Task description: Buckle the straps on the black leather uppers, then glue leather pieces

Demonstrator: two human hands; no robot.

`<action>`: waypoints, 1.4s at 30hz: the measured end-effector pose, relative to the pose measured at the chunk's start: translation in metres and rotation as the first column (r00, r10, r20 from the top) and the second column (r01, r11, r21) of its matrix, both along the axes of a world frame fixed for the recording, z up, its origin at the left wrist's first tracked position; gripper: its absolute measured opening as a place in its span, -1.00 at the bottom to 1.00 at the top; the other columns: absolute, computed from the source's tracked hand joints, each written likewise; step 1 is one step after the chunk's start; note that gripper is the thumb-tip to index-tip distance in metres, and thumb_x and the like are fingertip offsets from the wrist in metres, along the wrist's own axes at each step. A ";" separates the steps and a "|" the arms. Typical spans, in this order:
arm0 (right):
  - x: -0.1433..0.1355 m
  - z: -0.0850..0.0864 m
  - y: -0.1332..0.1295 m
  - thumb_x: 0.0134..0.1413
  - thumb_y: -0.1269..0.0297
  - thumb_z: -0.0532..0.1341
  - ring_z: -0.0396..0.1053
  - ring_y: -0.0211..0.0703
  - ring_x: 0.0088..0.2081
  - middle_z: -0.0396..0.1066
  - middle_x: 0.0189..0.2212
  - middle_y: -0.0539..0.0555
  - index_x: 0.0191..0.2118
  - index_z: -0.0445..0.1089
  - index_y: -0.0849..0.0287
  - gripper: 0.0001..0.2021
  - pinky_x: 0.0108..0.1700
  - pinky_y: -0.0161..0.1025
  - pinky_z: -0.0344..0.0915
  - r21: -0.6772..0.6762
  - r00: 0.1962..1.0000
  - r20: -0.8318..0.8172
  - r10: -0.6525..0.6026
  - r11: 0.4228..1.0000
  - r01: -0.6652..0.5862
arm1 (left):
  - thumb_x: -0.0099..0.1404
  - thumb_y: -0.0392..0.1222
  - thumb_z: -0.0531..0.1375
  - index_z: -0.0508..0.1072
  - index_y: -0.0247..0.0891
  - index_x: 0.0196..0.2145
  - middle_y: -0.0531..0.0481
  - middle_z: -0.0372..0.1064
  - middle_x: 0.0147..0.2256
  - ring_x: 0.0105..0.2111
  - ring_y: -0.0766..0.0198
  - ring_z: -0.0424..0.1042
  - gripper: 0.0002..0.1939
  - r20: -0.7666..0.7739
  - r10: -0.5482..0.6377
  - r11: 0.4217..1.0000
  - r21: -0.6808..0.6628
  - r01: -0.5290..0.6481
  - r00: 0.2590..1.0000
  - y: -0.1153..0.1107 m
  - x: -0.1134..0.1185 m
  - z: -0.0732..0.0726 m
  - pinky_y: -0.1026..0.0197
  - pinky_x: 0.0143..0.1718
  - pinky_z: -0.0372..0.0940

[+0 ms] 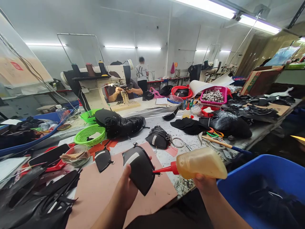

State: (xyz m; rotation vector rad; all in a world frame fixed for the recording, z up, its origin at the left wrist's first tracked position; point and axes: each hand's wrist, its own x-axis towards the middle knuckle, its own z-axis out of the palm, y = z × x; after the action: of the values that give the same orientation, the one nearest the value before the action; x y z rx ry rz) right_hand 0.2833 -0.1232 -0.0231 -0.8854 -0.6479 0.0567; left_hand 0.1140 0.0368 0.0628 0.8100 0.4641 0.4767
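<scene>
The left hand, reaching up from below, is closed around a black piece held tilted above a pink board on the desk. The right hand, raised at the desk's edge, grips a glue bottle lying nearly horizontal, its red nozzle pointing left at the piece's right edge.
</scene>
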 end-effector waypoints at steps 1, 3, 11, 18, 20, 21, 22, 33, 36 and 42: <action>0.002 -0.003 -0.002 -0.34 0.08 0.42 0.46 0.01 -0.34 0.50 -0.32 0.09 -0.18 0.43 -0.03 -0.54 -0.37 -0.09 0.47 -0.007 1.000 -0.004 0.026 1.000 -0.027 | 0.00 0.16 0.24 0.46 -0.28 -0.16 -0.20 0.45 -0.16 -0.20 -0.03 0.43 -0.46 -0.003 -0.016 0.999 -0.044 0.015 1.000 0.004 0.000 0.000 0.08 -0.26 0.36; 0.004 -0.008 -0.005 -0.37 0.07 0.43 0.46 0.04 -0.33 0.50 -0.30 0.11 -0.16 0.42 -0.04 -0.49 -0.41 -0.07 0.48 -0.021 0.997 -0.004 0.076 0.997 -0.076 | 0.01 0.07 0.26 0.49 -0.29 -0.23 -0.17 0.49 -0.24 -0.26 0.01 0.45 -0.56 -0.056 -0.033 0.997 -0.065 0.030 0.998 0.013 0.002 -0.001 0.09 -0.27 0.34; 0.004 0.009 -0.001 -0.42 0.00 0.43 0.46 0.02 -0.42 0.50 -0.37 0.10 -0.22 0.45 -0.01 -0.51 -0.47 -0.09 0.46 -0.030 0.993 -0.057 0.103 0.994 -0.104 | 0.00 -0.13 0.29 0.47 -0.28 -0.29 -0.07 0.47 -0.41 -0.42 0.21 0.42 -0.71 -0.093 -0.077 0.980 0.177 0.093 0.993 0.038 0.013 0.003 0.25 -0.40 0.28; -0.007 0.047 0.012 -0.44 0.03 0.44 0.42 -0.15 -0.42 0.48 -0.38 -0.08 -0.22 0.40 -0.12 -0.50 -0.39 -0.24 0.43 0.102 0.989 -0.116 -0.087 0.990 0.099 | -0.08 -0.16 0.28 0.46 -0.32 -0.38 -0.03 0.46 -0.48 -0.50 0.28 0.38 -0.74 -0.365 -0.079 0.894 0.387 0.228 0.928 0.040 0.018 0.014 0.33 -0.49 0.21; -0.008 0.051 0.016 -0.47 0.05 0.46 0.42 -0.15 -0.41 0.47 -0.37 -0.07 -0.20 0.40 -0.10 -0.47 -0.38 -0.24 0.43 0.119 0.985 -0.143 -0.100 0.986 0.118 | -0.06 -0.15 0.25 0.46 -0.28 -0.44 0.00 0.45 -0.52 -0.53 0.27 0.37 -0.80 -0.464 -0.059 0.836 0.461 0.298 0.884 0.038 0.019 0.018 0.33 -0.52 0.20; -0.008 0.052 0.017 -0.49 0.08 0.47 0.42 -0.14 -0.42 0.47 -0.38 -0.05 -0.20 0.40 -0.07 -0.46 -0.39 -0.23 0.43 0.118 0.985 -0.147 -0.096 0.986 0.114 | -0.06 -0.16 0.25 0.46 -0.28 -0.47 0.02 0.43 -0.55 -0.55 0.28 0.36 -0.84 -0.497 -0.051 0.811 0.486 0.327 0.866 0.037 0.019 0.021 0.33 -0.54 0.19; -0.008 0.053 0.018 -0.50 0.10 0.47 0.42 -0.14 -0.42 0.47 -0.40 -0.04 -0.21 0.41 -0.05 -0.46 -0.39 -0.23 0.43 0.115 0.986 -0.145 -0.088 0.988 0.105 | -0.07 -0.18 0.25 0.46 -0.28 -0.51 0.03 0.42 -0.58 -0.57 0.30 0.34 -0.87 -0.515 -0.049 0.794 0.500 0.347 0.856 0.035 0.020 0.024 0.34 -0.56 0.17; -0.005 0.039 0.016 -0.49 0.17 0.48 0.43 -0.10 -0.44 0.49 -0.39 -0.01 -0.25 0.40 0.02 -0.49 -0.45 -0.22 0.45 -0.028 0.987 -0.059 -0.152 0.988 0.150 | -0.09 -0.24 0.22 0.47 -0.27 -0.60 0.06 0.36 -0.66 -0.63 0.32 0.28 -0.94 -0.594 -0.021 0.722 0.547 0.423 0.804 0.027 0.017 0.037 0.36 -0.62 0.07; -0.001 0.035 0.015 -0.43 0.19 0.46 0.44 -0.09 -0.40 0.50 -0.40 0.00 -0.26 0.42 0.04 -0.55 -0.39 -0.21 0.46 -0.057 0.994 -0.003 -0.110 0.992 0.110 | -0.08 -0.24 0.22 0.47 -0.28 -0.60 0.05 0.37 -0.65 -0.63 0.31 0.27 -0.94 -0.599 -0.016 0.717 0.551 0.427 0.801 0.025 0.017 0.039 0.35 -0.62 0.07; -0.001 0.031 0.013 -0.41 0.23 0.46 0.45 -0.09 -0.39 0.49 -0.38 -0.01 -0.23 0.42 0.01 -0.54 -0.39 -0.22 0.46 -0.064 0.996 0.004 -0.088 0.994 0.088 | -0.08 -0.25 0.23 0.48 -0.28 -0.60 0.05 0.37 -0.65 -0.63 0.32 0.27 -0.94 -0.546 -0.030 0.732 0.558 0.390 0.837 0.025 0.015 0.037 0.36 -0.64 0.09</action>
State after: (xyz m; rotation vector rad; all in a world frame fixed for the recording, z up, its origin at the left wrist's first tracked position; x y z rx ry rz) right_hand 0.2826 -0.1102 0.0079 -0.9754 -0.6100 -0.0020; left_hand 0.1293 0.0621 0.0999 1.6876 0.6898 0.1795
